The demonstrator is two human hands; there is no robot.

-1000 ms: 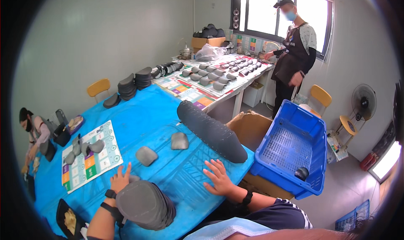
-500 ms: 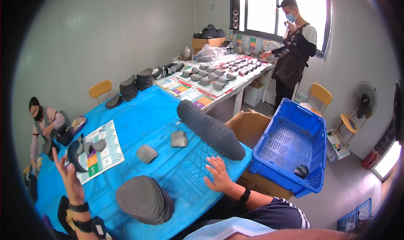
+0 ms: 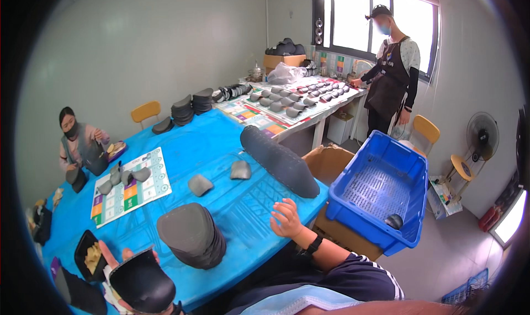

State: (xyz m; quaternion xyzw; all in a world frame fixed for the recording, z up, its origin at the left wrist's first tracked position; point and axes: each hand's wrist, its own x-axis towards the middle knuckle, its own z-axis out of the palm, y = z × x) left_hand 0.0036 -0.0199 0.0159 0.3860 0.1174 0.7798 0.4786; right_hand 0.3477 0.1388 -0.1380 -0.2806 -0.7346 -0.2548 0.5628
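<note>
My left hand [image 3: 109, 255], low at the left, is closed on a curved black piece [image 3: 144, 284], with fingers showing behind its upper edge. Past the table's near edge, my right hand [image 3: 286, 219] is empty, its fingers apart and slightly bent. Between the hands stands a stack of dark curved pieces [image 3: 190, 232] on the blue table cover [image 3: 243, 215]. Two single grey curved pieces, one left [image 3: 200, 185] and one right [image 3: 240, 170], lie beyond the stack. A long row of nested dark pieces [image 3: 280, 163] leans along the right edge.
Several curved pieces lie on a printed sheet [image 3: 149, 191]. A black box [image 3: 88, 254] with tan scraps is beside my left hand. A blue crate [image 3: 381, 193] on a cardboard box [image 3: 348, 235] stands right. One person [image 3: 80, 144] sits left; another [image 3: 392, 72] stands at the far table.
My left hand has come down from beside the printed sheet and now grips a curved black piece near me. The seated person sits more upright; the standing person's hand has dropped from the face.
</note>
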